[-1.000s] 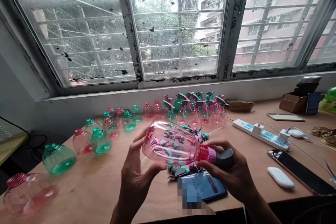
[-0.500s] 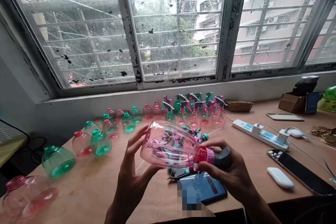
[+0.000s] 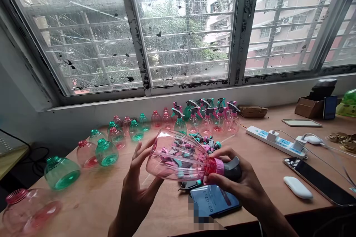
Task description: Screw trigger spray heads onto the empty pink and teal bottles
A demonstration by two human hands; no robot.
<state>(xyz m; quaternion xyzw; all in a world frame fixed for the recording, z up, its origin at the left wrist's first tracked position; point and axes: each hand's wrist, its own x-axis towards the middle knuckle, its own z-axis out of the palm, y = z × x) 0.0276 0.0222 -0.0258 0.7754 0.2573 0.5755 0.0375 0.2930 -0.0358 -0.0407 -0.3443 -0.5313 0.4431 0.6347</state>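
Left hand [image 3: 137, 192] on pink bottle [image 3: 178, 157], phone [image 3: 216, 202] beneath.

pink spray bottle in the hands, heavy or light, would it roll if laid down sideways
Probably light: the pink bottle is see-through, looks empty, and the left hand props it with spread fingers. Its round body would likely roll if laid sideways, though the trigger head in the right hand might stop it.

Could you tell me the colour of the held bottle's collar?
The plastic collar is pink; head view.
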